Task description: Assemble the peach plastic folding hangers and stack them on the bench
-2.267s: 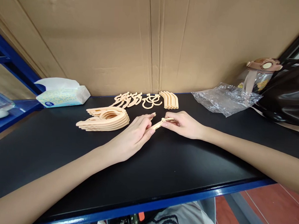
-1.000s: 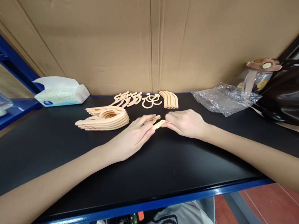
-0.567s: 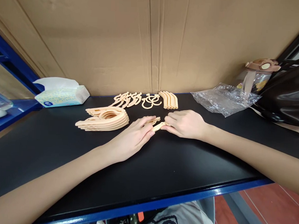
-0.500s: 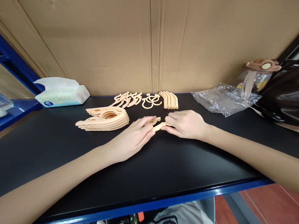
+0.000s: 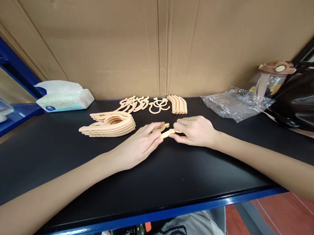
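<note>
My left hand (image 5: 145, 143) is closed around beige plastic hanger arms (image 5: 167, 133), whose ends stick out past the fingers. My right hand (image 5: 194, 130) meets it from the right, with thumb and fingers pinching a small beige hanger hook (image 5: 177, 131) at the joint end; most of it is hidden. Left of my hands lies a stack of folded hangers (image 5: 109, 125). Behind them, loose hanger arms (image 5: 134, 104) lie in a row, beside a few loose hooks (image 5: 159, 105) and a neat group of curved arm pieces (image 5: 177, 105).
A tissue pack (image 5: 65, 97) lies at the back left. On the right are a crumpled clear plastic bag (image 5: 235, 103), a drink bottle (image 5: 274, 80) and a dark leather bag (image 5: 302, 95). Cardboard (image 5: 119, 42) backs the black table (image 5: 182, 178), which has a blue front edge.
Both hands stay at nearly the same spot. The right fingers have shifted very slightly, and a bit more of the hook shows beneath them.
</note>
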The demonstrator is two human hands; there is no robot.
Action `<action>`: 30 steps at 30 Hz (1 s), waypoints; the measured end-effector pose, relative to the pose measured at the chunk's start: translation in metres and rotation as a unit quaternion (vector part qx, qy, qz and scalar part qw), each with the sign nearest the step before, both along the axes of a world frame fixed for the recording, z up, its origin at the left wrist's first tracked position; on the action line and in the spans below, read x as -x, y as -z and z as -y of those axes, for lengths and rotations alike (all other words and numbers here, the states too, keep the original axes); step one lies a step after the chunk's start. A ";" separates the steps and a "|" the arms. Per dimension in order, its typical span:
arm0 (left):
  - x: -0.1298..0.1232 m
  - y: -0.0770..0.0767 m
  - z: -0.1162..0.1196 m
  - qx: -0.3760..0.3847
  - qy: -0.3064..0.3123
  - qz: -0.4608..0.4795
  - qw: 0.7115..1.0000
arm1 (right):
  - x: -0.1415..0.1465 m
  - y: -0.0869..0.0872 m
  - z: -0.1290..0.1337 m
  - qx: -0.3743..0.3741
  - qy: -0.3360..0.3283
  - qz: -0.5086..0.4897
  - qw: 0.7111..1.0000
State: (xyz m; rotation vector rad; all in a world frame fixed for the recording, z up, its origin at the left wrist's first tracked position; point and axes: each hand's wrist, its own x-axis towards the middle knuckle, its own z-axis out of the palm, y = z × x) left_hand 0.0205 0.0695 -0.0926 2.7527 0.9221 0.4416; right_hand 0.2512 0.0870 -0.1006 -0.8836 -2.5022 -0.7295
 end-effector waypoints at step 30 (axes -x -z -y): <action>-0.007 -0.009 0.004 0.114 -0.116 0.163 0.973 | 0.006 -0.016 0.008 0.035 -0.154 0.020 0.987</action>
